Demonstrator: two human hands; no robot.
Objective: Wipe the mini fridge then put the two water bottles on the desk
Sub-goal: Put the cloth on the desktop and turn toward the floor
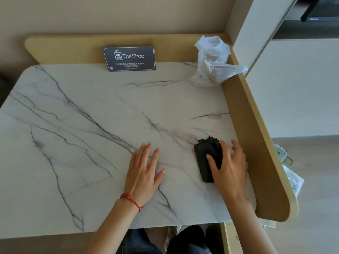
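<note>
A folded black cloth (205,156) lies on the white marble desk top (91,125) near its right side. My right hand (229,167) rests over the cloth's right part, fingers spread on and around it. Flat on the marble to the left of the cloth lies my left hand (145,167), fingers apart and holding nothing; a red string bracelet circles its wrist. No mini fridge and no water bottles are in view.
A dark "The Shop" card (129,58) leans against the wooden back rail. A crumpled clear plastic bag (212,61) sits in the far right corner. A raised wooden side rail (256,143) borders the desk's right edge. White items lie on the floor beyond it.
</note>
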